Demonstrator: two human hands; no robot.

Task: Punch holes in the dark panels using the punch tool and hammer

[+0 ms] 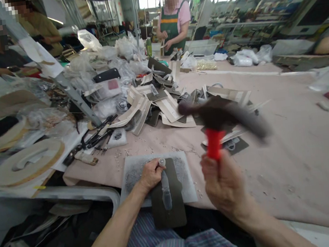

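My right hand (223,182) is closed round the red handle of a hammer (221,117), raised above the table with its dark head blurred by motion. My left hand (151,174) pinches a small metal punch (162,162) upright on a dark leather piece (168,196). That piece lies on a worn grey cutting pad (186,176) at the table's near edge.
A pile of cut tan and dark leather pieces (165,103) lies beyond the pad. Pliers and tools (100,134), cardboard templates (26,161) and plastic bags (98,63) crowd the left. A person in a green apron (172,21) stands at the far end; others sit at left.
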